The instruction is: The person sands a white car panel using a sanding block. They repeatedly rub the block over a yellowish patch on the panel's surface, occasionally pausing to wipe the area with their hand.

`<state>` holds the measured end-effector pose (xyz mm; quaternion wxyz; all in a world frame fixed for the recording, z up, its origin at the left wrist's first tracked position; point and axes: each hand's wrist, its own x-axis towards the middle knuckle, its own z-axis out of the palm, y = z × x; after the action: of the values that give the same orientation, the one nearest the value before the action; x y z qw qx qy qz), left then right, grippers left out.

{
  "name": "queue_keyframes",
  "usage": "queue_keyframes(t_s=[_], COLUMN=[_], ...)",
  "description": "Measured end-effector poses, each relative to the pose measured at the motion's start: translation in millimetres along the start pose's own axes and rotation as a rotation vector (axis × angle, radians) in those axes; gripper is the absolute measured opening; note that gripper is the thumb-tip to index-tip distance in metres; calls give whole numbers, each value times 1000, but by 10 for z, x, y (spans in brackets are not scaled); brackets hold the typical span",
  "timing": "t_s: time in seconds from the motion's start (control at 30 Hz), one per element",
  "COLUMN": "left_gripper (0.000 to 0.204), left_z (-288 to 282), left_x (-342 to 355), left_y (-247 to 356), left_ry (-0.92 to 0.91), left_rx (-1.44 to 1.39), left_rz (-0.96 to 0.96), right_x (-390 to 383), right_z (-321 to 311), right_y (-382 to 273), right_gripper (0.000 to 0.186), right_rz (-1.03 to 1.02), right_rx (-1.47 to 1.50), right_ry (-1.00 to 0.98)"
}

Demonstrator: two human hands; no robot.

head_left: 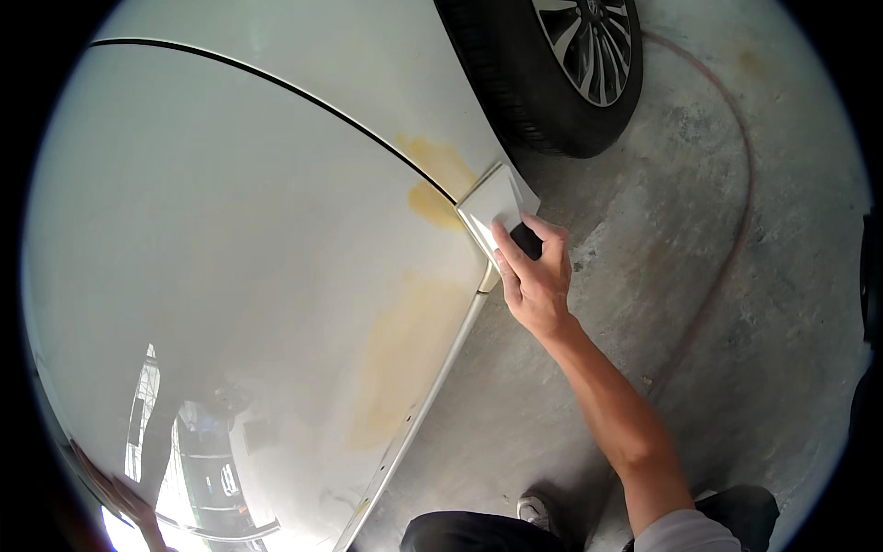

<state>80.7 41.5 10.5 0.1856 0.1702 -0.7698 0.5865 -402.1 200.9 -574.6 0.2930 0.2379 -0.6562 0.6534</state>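
My right hand (538, 281) is closed on a flat, squarish white plate with a black part (494, 207) near the fingers; I cannot tell its exact kind. The plate lies against the lower edge of a white car panel (239, 202), where the door seam ends. Yellowish filler patches (437, 204) show beside it, and a larger pale yellow patch (405, 354) lies lower on the door. At the lower left rim, my left hand (133, 501) is partly visible against the door, its fingers stretched out.
A black tyre with a silver wheel (552, 78) stands just beyond the plate. A reddish hose (750, 175) curves over the grey concrete floor (644, 267). The sill (405, 423) runs along the door's lower edge. My shoe (533, 511) shows at the bottom.
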Motion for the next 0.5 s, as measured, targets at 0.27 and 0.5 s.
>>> queue_keyframes(t_s=[0.27, 0.5], left_gripper=[76, 75], left_z=[-86, 5], left_x=[1, -7], left_y=[59, 278], left_ry=[-10, 5], left_rx=[75, 102], left_rz=[40, 60], right_x=[324, 368], right_z=[187, 131], right_y=[-99, -48], right_gripper=[44, 40], right_rz=[-41, 12], right_rx=[93, 106], right_ry=[17, 20])
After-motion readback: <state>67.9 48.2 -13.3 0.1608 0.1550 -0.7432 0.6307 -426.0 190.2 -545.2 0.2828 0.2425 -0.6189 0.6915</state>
